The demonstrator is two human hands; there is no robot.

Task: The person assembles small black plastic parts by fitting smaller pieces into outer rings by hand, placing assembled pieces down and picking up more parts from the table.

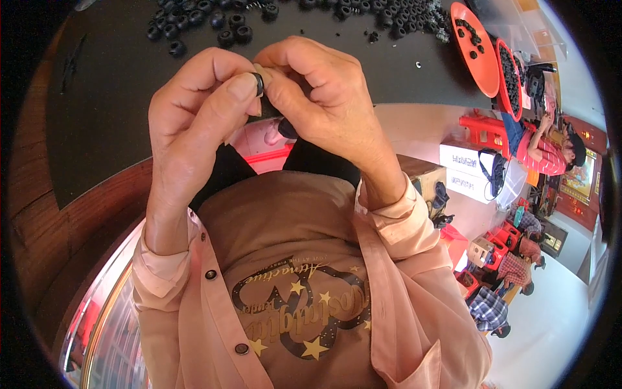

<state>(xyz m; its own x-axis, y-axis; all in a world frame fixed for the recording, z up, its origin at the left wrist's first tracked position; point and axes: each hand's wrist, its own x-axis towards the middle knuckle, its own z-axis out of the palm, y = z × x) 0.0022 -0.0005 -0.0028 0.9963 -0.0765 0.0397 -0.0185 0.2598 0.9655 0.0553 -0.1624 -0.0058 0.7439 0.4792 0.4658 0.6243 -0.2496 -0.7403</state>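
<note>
My left hand (197, 104) and my right hand (324, 91) meet over the near edge of the dark table, fingertips pinched together. Between the left thumb and fingers sits a small black ring (260, 84), seen nearly edge-on. The right thumb and index finger press against its far side; whether they hold another small piece there is hidden by the fingers. Beyond my hands lie loose black ring-shaped parts (225, 37), the nearest ones just past the left knuckles.
A larger heap of black parts (395, 16) with small metal springs lies at the far side of the table (110, 110). An orange-red plate (476, 65) and a red bowl (516, 107) of black pieces stand at the right. Several people sit farther off to the right.
</note>
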